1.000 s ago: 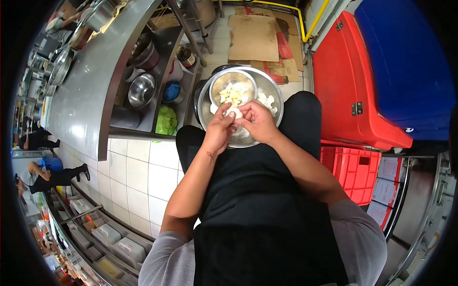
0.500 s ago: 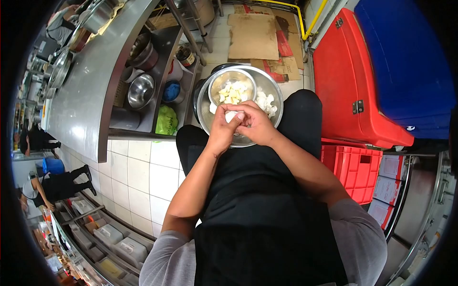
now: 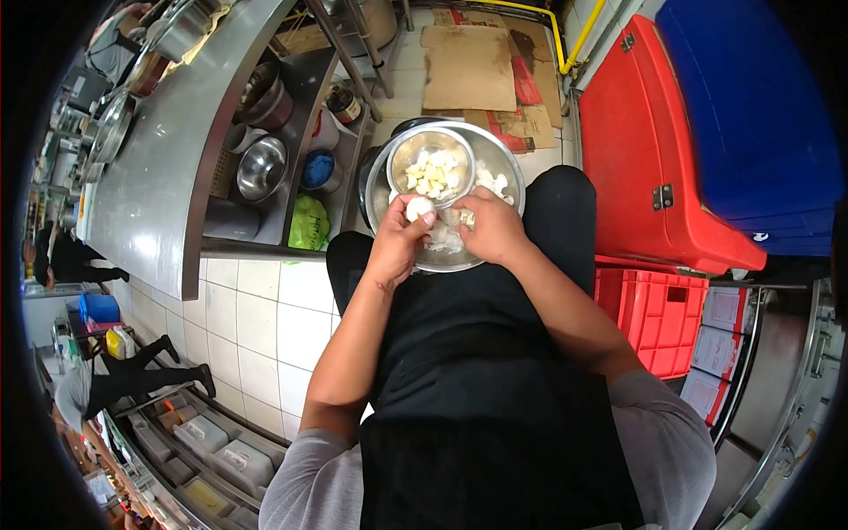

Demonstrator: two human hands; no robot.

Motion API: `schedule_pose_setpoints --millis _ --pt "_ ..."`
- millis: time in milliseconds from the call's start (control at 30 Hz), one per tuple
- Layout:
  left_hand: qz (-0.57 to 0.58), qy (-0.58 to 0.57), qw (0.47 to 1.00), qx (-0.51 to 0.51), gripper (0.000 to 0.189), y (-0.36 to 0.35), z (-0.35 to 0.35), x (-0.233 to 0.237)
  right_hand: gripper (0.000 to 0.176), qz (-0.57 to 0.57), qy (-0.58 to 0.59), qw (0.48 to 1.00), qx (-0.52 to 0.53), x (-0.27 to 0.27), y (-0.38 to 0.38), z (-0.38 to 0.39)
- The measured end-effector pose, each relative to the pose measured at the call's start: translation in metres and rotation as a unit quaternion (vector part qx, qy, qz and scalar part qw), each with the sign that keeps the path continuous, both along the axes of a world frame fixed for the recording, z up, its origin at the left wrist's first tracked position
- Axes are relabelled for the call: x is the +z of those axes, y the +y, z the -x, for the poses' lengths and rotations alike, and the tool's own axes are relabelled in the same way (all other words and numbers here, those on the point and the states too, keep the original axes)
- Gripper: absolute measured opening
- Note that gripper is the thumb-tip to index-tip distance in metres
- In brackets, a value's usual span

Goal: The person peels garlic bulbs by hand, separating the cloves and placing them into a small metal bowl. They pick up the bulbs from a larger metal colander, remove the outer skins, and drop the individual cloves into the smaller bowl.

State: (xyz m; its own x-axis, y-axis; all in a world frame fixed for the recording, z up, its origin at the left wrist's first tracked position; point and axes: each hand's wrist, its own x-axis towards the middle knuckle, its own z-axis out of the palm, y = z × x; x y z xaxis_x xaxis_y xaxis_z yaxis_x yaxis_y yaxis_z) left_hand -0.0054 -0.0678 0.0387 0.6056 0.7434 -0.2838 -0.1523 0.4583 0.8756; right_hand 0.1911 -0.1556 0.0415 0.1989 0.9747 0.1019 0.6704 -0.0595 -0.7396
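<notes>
From the head view, the left hand (image 3: 397, 246) has its grip closed on a round white piece (image 3: 418, 208), held just over the big metal bowl (image 3: 517, 191) on the person's lap. The right hand (image 3: 495, 231) reaches into that bowl with bent fingers; I cannot tell if its grip holds anything. A small metal bowl (image 3: 430, 138) of cut white bits sits inside the big one.
</notes>
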Motion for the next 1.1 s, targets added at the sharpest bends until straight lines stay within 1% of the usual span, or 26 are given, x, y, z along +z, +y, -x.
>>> schedule_pose_setpoints --millis 33,67,100,133,167,200,233,267,333,367,400,433,500,567,600,700,767,800,867,900,933,967,1000,1033,1067,1100 --pt "0.0 0.001 1.0 0.001 0.027 -0.002 0.0 0.011 0.036 0.007 -0.042 0.999 -0.013 0.007 -0.003 0.004" --pt "0.052 -0.022 0.998 0.007 0.025 -0.004 0.0 0.021 0.036 0.008 -0.041 0.999 -0.011 0.005 -0.002 0.006" --pt "0.104 -0.045 0.993 0.013 0.024 -0.005 0.0 0.027 0.037 -0.047 -0.017 0.999 -0.019 0.001 -0.001 0.006" --pt "0.104 -0.046 0.993 0.013 0.024 -0.004 0.0 0.026 0.039 -0.101 0.007 0.994 -0.026 -0.003 0.001 0.006" --pt "0.12 -0.075 0.99 0.002 0.023 -0.002 0.001 0.024 0.039 -0.101 0.006 0.995 -0.026 -0.008 0.004 0.007" --pt "0.136 -0.103 0.985 -0.009 0.022 -0.001 0.001 0.021 0.04 -0.085 0.124 0.989 -0.009 -0.011 0.007 0.009" --pt "0.136 -0.104 0.985 -0.009 0.022 0.0 0.001 0.014 0.041 -0.068 0.24 0.968 0.008 -0.012 0.01 0.011" --pt "0.117 -0.09 0.989 -0.006 0.022 0.0 0.0 0.004 0.041 -0.068 0.24 0.968 0.008 -0.014 0.01 0.012" --pt "0.098 -0.077 0.992 -0.003 0.022 0.0 -0.004 -0.003 0.041 -0.036 0.311 0.947 0.063 -0.008 0.008 0.017" --pt "0.079 -0.067 0.995 0.003 0.022 -0.002 -0.006 -0.007 0.042 -0.029 0.342 0.937 0.068 -0.011 0.007 0.02" --pt "0.06 -0.057 0.997 0.01 0.021 -0.004 -0.01 -0.006 0.042 -0.029 0.342 0.937 0.068 -0.013 0.007 0.02" --pt "0.033 -0.004 0.999 0.041 0.02 -0.009 -0.015 -0.005 0.044 -0.034 0.34 0.936 0.078 -0.014 0.007 0.02" --pt "0.021 -0.007 0.999 0.036 0.019 -0.013 -0.018 -0.006 0.046 -0.037 0.338 0.936 0.09 -0.02 0.008 0.021" --pt "-0.002 0.013 0.999 0.03 0.017 -0.013 -0.017 -0.006 0.05 -0.067 0.396 0.909 0.11 -0.03 0.011 0.022" --pt "-0.002 0.013 0.999 0.029 0.017 -0.015 -0.019 -0.001 0.05 -0.066 0.396 0.909 0.11 -0.024 0.01 0.022" --pt "-0.053 0.028 0.997 0.046 0.017 -0.017 -0.024 0.007 0.051 -0.063 0.37 0.922 0.096 -0.012 0.008 0.024" --pt "-0.107 0.047 0.993 0.025 0.022 -0.015 -0.025 0.005 0.048 -0.133 0.341 0.927 0.08 -0.017 0.013 0.029" --pt "-0.107 0.046 0.993 0.024 0.022 -0.012 -0.021 0.005 0.048 -0.133 0.34 0.927 0.08 -0.025 0.014 0.027" --pt "0.023 -0.023 0.999 -0.031 0.027 -0.003 -0.008 0.005 0.032 -0.115 0.395 0.909 0.068 -0.039 0.016 0.021" --pt "0.024 -0.03 0.998 -0.055 0.024 -0.001 -0.007 0.004 0.032 -0.115 0.395 0.909 0.069 -0.033 0.014 0.018" --pt "0.024 -0.029 0.998 -0.054 0.024 0.0 -0.004 0.004 0.024 -0.067 0.433 0.898 0.046 -0.027 0.012 0.014" --pt "0.044 -0.059 0.995 -0.07 0.023 0.001 -0.001 0.004 0.015 -0.018 0.469 0.883 0.022 -0.022 0.011 0.013" --pt "0.063 -0.09 0.99 -0.088 0.024 0.001 0.0 0.006 0.015 -0.018 0.469 0.883 0.022 -0.025 0.014 0.013" --pt "0.063 -0.089 0.99 -0.089 0.024 0.001 -0.001 0.007 0.011 -0.027 0.457 0.889 -0.01 -0.029 0.017 0.012" --pt "0.069 -0.087 0.991 -0.074 0.023 0.0 -0.003 0.009 0.008 -0.035 0.443 0.895 -0.042 -0.033 0.018 0.012" --pt "0.075 -0.086 0.992 -0.058 0.022 -0.002 -0.006 0.016 0.008 -0.036 0.443 0.895 -0.043 -0.037 0.018 0.009"
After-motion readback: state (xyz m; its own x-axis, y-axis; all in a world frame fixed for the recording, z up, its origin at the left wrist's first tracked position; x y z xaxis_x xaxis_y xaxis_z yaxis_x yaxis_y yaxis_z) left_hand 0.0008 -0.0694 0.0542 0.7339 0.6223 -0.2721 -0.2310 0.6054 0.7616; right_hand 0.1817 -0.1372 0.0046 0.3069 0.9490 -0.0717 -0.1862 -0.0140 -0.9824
